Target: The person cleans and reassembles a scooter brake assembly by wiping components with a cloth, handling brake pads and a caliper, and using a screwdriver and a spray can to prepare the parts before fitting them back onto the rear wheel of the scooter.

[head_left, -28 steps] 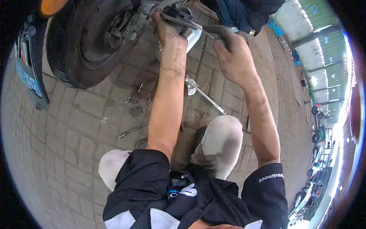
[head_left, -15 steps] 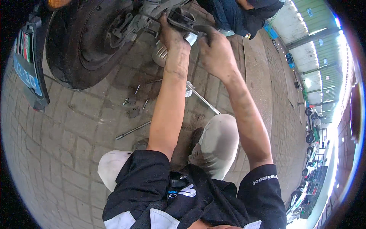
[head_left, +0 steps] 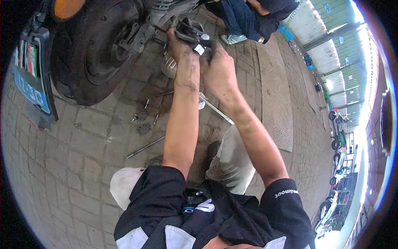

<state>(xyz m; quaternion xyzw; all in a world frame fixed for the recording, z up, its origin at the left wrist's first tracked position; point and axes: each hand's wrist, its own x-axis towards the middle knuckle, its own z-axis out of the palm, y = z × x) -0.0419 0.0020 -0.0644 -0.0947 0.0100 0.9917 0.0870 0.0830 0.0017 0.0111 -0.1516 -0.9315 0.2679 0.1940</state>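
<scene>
My left hand (head_left: 179,46) is closed round a dark, greasy metal part (head_left: 190,30) beside the scooter's wheel (head_left: 68,54). The part's exact kind does not show clearly. My right hand (head_left: 220,71) is closed on a dark tool handle (head_left: 212,43) just right of that part, its fingers partly hidden and slightly blurred. A small white-silver piece (head_left: 199,49) shows between the two hands. Behind my left wrist, a rounded, slotted metal piece (head_left: 169,64) is partly covered.
Bolts (head_left: 146,103) and a small dark piece (head_left: 143,128) lie on the paving. A metal bar (head_left: 145,147) and a silver rod (head_left: 217,109) lie nearby. Another person (head_left: 236,18) crouches ahead right, by a floor plate (head_left: 271,95). Parked scooters (head_left: 338,157) line the far right.
My right hand has come left and a little down, closer to my left wrist. The dark part in my left hand has turned slightly. My view has shifted a little.
</scene>
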